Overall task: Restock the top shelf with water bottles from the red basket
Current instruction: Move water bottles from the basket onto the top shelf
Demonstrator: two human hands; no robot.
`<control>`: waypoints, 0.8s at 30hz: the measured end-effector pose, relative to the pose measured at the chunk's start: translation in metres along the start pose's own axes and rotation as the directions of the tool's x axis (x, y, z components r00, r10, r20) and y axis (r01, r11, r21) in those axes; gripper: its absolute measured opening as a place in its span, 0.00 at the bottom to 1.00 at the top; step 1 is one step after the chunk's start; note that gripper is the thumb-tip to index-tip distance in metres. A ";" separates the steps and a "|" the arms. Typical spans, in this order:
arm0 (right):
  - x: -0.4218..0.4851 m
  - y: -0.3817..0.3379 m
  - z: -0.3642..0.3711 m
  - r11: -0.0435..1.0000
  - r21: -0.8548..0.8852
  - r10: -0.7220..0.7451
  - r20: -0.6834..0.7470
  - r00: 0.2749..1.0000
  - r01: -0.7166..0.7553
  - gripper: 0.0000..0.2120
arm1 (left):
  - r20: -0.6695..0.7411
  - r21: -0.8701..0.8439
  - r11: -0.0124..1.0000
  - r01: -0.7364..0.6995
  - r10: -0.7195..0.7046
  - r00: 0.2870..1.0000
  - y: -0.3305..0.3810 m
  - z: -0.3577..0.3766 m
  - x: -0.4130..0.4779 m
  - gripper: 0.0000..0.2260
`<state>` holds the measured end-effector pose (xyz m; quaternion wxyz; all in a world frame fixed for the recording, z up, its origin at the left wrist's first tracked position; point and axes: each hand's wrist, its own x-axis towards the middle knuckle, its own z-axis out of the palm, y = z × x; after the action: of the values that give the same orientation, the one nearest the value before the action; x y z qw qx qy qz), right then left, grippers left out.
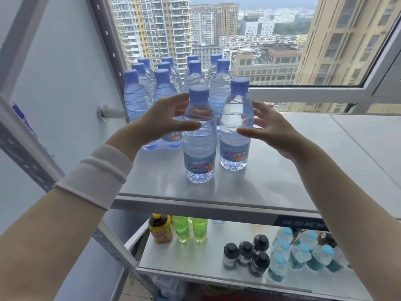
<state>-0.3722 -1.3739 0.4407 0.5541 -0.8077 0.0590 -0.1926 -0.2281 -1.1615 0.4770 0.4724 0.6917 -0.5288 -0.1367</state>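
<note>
Two clear water bottles with blue caps stand upright near the front of the grey top shelf (282, 170): the left front bottle (199, 144) and the right front bottle (235, 131). My left hand (160, 118) curves around the left one's upper part, fingers spread, apparently just off it. Spread the same way, my right hand (269, 127) is beside the right bottle. Behind them several more water bottles (162, 88) stand in rows at the shelf's back left. No red basket shows in this view.
A window (282, 40) with a white frame rises right behind the shelf. The lower shelf (195, 257) holds an orange drink bottle (160, 229), green bottles (191, 229), dark-capped bottles (249, 255) and teal bottles (303, 255). A grey metal upright (26, 148) stands at the left.
</note>
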 end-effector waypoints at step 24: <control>-0.019 0.006 0.015 0.999 0.018 -0.036 -0.158 0.987 0.040 0.32 | -0.641 0.022 0.985 0.173 -0.119 0.758 -0.060 0.099 -0.034 0.37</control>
<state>-0.3836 -1.3568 0.4258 0.5526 -0.7849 0.0851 -0.2671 -0.2737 -1.1825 0.3675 0.5836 0.7543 -0.2867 0.0906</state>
